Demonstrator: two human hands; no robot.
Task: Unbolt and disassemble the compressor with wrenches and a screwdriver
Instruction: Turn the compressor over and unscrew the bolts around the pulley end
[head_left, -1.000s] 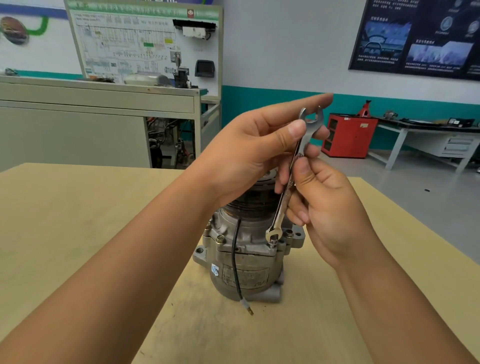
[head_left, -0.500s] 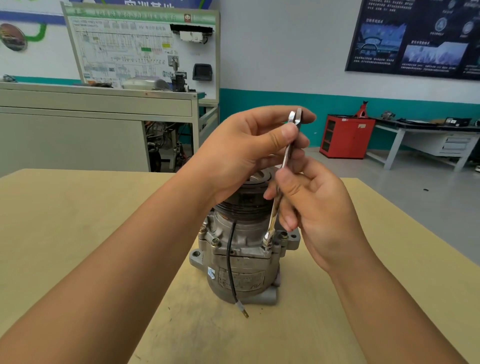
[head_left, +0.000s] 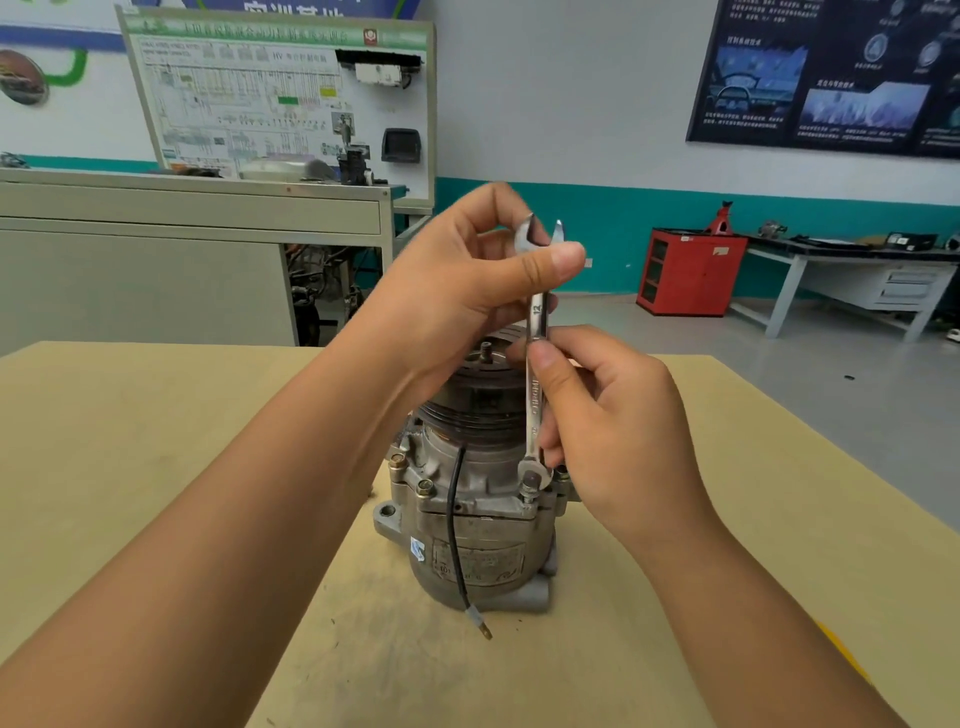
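Your compressor (head_left: 478, 540) stands upright on the bench (head_left: 156, 415), a grey cast-metal body with a worn label and a small blue sticker on its front. The black grooved pulley (head_left: 478, 405) faces up, with a short shaft stub at its centre. A black wire (head_left: 454, 519) hangs down the front, and its metal terminal lies on the bench. Your silver open-ended wrench (head_left: 535, 395), marked 12, stands almost vertical. Its lower end sits on a flange bolt (head_left: 529, 491) at the front right. Your left hand (head_left: 467, 291) pinches its top and your right hand (head_left: 618, 431) pinches its shaft.
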